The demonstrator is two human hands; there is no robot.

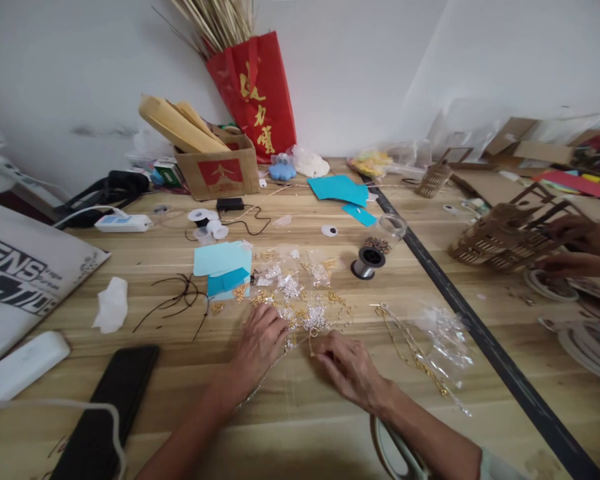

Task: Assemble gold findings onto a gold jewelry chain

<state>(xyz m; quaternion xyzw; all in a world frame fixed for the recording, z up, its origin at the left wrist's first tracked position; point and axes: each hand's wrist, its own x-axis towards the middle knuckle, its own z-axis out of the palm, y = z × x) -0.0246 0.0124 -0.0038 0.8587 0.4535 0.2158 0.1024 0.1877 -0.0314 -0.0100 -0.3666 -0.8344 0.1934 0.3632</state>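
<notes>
My left hand (263,337) has its fingers bent together over the near edge of the gold and clear beads (316,318); whatever lies under its fingertips is too small to make out. From beside it a thin beaded chain (275,363) runs along the wood and up to a small ring between the hands. My right hand (347,367) is closed at the chain's right end, fingertips curled near the ring. Small bags of beads (290,285) lie just beyond. Further right are finished-looking gold and silver chains (410,340) beside clear plastic bags (445,340).
A wire spool (368,263) and a bead jar (393,228) stand behind. Scissors (393,447) lie under my right forearm, a black phone (110,407) at the left. Another person's hands (580,247) are at a brown woven basket (500,233) on the right.
</notes>
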